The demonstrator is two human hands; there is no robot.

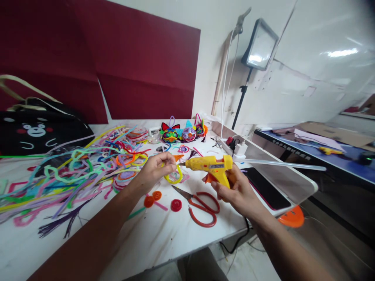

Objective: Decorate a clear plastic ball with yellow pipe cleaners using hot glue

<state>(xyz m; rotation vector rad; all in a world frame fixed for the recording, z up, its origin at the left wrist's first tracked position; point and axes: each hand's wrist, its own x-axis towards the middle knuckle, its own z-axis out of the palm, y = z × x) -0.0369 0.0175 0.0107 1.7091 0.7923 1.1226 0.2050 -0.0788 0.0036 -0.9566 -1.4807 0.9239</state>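
My right hand (231, 183) is wrapped around the handle of a yellow hot glue gun (206, 164), whose nozzle points left. A clear glue stick (281, 162) seems to extend from its back. Just off the nozzle tip, my left hand (161, 168) pinches a yellow pipe cleaner (175, 180) bent into a loop. A small orange pointed piece (178, 157) shows by the fingertips; whether they hold it too I cannot tell. Below lie red-handled scissors (202, 205), a red coil (176, 205) and two orange coils (149, 201).
A tangled heap of coloured pipe cleaners (88, 168) covers the table's left, before a black bag (38, 132). Decorated figures (170, 133) stand at the back. A black phone (268, 189) and a white plug adapter (240, 149) lie right. A lamp (260, 45) stands behind.
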